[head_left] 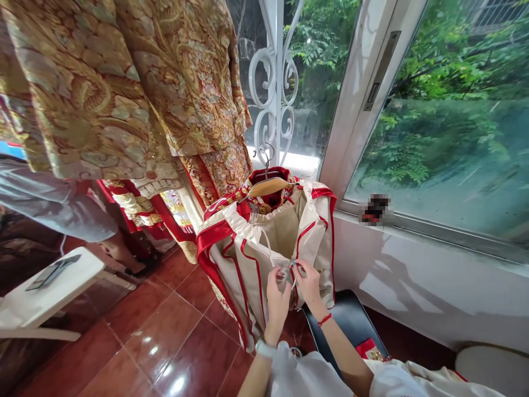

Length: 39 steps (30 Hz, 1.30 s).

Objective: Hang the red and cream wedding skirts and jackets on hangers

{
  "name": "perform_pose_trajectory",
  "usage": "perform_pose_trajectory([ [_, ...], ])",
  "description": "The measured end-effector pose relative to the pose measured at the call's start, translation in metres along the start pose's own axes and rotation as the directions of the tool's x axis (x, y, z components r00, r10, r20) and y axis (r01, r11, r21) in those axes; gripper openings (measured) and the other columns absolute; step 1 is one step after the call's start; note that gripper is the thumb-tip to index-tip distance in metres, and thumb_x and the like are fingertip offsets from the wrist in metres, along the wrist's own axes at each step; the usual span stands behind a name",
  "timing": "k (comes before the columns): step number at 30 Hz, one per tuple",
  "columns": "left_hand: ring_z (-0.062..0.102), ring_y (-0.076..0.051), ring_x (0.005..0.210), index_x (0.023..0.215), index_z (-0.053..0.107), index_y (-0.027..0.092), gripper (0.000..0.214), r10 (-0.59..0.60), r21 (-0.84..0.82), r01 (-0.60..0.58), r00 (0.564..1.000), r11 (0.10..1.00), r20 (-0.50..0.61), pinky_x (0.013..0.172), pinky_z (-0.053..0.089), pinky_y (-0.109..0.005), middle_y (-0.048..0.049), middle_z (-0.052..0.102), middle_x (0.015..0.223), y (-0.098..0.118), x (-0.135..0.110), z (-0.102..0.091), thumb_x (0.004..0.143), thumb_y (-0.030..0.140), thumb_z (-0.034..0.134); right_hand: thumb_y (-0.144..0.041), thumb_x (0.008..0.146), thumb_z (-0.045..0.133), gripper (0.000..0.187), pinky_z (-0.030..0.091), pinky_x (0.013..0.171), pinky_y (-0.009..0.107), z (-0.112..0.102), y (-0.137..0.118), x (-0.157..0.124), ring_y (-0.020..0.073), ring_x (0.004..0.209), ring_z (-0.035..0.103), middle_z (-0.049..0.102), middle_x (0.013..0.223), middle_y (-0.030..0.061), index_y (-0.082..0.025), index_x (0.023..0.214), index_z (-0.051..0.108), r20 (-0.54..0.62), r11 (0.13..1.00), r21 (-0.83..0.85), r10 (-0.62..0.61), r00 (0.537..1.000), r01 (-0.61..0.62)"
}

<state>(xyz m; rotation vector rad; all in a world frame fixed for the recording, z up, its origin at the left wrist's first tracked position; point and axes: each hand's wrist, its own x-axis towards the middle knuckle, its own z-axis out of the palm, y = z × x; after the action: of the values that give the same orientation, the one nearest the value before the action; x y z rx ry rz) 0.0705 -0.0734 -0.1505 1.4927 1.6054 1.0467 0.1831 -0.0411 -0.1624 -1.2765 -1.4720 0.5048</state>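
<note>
Your left hand [278,303] and right hand [309,285] were pinched closed on the thin drawstring cord [268,241] of a cream, red-trimmed garment bag [248,270], which hung in front of you from a wooden hanger [264,187] beside the window [433,138].

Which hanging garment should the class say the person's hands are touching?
The cream one with red trim, its cords pinched by the left hand and right hand; the robes beside it are gold-embroidered.

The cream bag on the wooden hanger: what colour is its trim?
Its trim is glossy red, seen best in the head view.
</note>
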Motion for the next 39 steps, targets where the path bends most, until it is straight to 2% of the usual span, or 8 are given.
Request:
perform_pose_trajectory([
  [4, 0.063, -0.025, 0.102, 0.106, 0.052, 0.022, 0.023, -0.031, 0.008, 0.031, 0.998, 0.999, -0.055, 0.093, 0.050, -0.040, -0.0133, 0.064, 0.108, -0.002, 0.017, 0.020, 0.084, 0.019, 0.058, -0.031, 0.087, 0.048, 0.021, 0.055, 0.086, 0.044, -0.003, -0.003, -0.008, 0.0256, 0.088, 0.069, 0.073, 0.092, 0.0090, -0.023, 0.090, 0.068, -0.029, 0.998, 0.055, -0.011, 1.000, 0.012],
  [9, 0.065, -0.025, 0.098, 0.099, 0.058, 0.020, 0.022, 0.122, -0.007, -0.122, 0.992, 0.993, -0.023, 0.089, 0.050, -0.041, -0.0145, 0.069, 0.104, -0.009, 0.025, 0.022, 0.085, 0.010, 0.045, -0.033, 0.080, 0.058, 0.017, 0.056, 0.079, 0.040, -0.003, 0.000, -0.004, 0.0243, 0.081, 0.068, 0.072, 0.088, 0.0093, -0.020, 0.089, 0.066, -0.006, 0.994, 0.075, 0.079, 0.997, -0.079],
  [17, 0.066, -0.023, 0.098, 0.107, 0.064, 0.017, 0.027, 0.202, 0.000, -0.202, 0.977, 0.979, -0.066, 0.088, 0.051, -0.038, -0.0115, 0.071, 0.105, -0.031, 0.010, 0.018, 0.086, 0.012, 0.047, -0.027, 0.088, 0.051, 0.014, 0.048, 0.074, 0.033, 0.000, -0.005, 0.013, 0.0222, 0.076, 0.063, 0.068, 0.082, 0.0085, -0.020, 0.079, 0.059, 0.293, 0.988, -0.143, 0.094, 0.951, -0.054],
  [24, 0.064, -0.022, 0.088, 0.098, 0.064, 0.019, 0.023, 0.244, 0.225, -0.224, 0.968, 0.948, -0.063, 0.078, 0.050, -0.033, -0.0077, 0.071, 0.096, -0.027, -0.001, 0.012, 0.087, 0.009, 0.047, -0.025, 0.081, 0.056, 0.022, 0.034, 0.057, 0.025, -0.020, -0.019, 0.036, 0.0117, 0.058, 0.043, 0.048, 0.060, -0.0032, -0.019, 0.062, 0.048, 0.646, 0.959, -0.046, 0.242, 0.724, -0.279],
  [29, 0.061, -0.021, 0.080, 0.088, 0.063, 0.019, 0.023, 0.303, 0.409, -0.239, 0.948, 0.881, -0.099, 0.072, 0.046, -0.031, -0.0050, 0.070, 0.086, -0.029, -0.006, 0.008, 0.085, 0.004, 0.047, -0.045, 0.069, 0.073, 0.038, 0.013, 0.042, 0.023, -0.021, -0.026, 0.025, 0.0046, 0.044, 0.017, 0.030, 0.051, -0.0097, -0.020, 0.060, 0.046, 0.800, 0.579, 0.178, 0.386, 0.460, -0.795],
  [32, 0.060, -0.020, 0.075, 0.089, 0.063, 0.019, 0.022, 0.344, 0.442, -0.254, 0.929, 0.860, -0.136, 0.069, 0.043, -0.030, -0.0045, 0.069, 0.082, -0.030, -0.008, 0.011, 0.089, 0.006, 0.045, -0.052, 0.063, 0.077, 0.047, 0.011, 0.040, 0.022, -0.012, -0.034, 0.014, 0.0029, 0.041, 0.013, 0.024, 0.047, -0.0123, -0.021, 0.060, 0.042, 0.766, 0.434, 0.316, 0.407, 0.497, -0.843],
  [36, 0.061, -0.019, 0.074, 0.089, 0.062, 0.019, 0.024, 0.365, 0.434, -0.261, 0.915, 0.862, -0.174, 0.069, 0.041, -0.029, -0.0043, 0.069, 0.084, -0.031, -0.005, 0.015, 0.091, 0.007, 0.042, -0.053, 0.058, 0.079, 0.048, 0.012, 0.039, 0.021, -0.005, -0.058, 0.025, 0.0012, 0.039, 0.016, 0.030, 0.046, -0.0122, -0.019, 0.060, 0.046, 0.656, 0.460, 0.426, 0.436, 0.617, -0.779],
  [39, 0.060, -0.018, 0.071, 0.084, 0.061, 0.019, 0.023, 0.361, 0.469, -0.230, 0.909, 0.852, -0.209, 0.069, 0.039, -0.029, -0.0033, 0.067, 0.079, -0.029, 0.001, 0.013, 0.092, 0.009, 0.043, -0.048, 0.059, 0.080, 0.043, 0.012, 0.039, 0.020, -0.006, -0.082, 0.055, 0.0008, 0.039, 0.018, 0.033, 0.046, -0.0117, -0.018, 0.061, 0.049, 0.672, 0.497, 0.414, 0.398, 0.624, -0.762],
])
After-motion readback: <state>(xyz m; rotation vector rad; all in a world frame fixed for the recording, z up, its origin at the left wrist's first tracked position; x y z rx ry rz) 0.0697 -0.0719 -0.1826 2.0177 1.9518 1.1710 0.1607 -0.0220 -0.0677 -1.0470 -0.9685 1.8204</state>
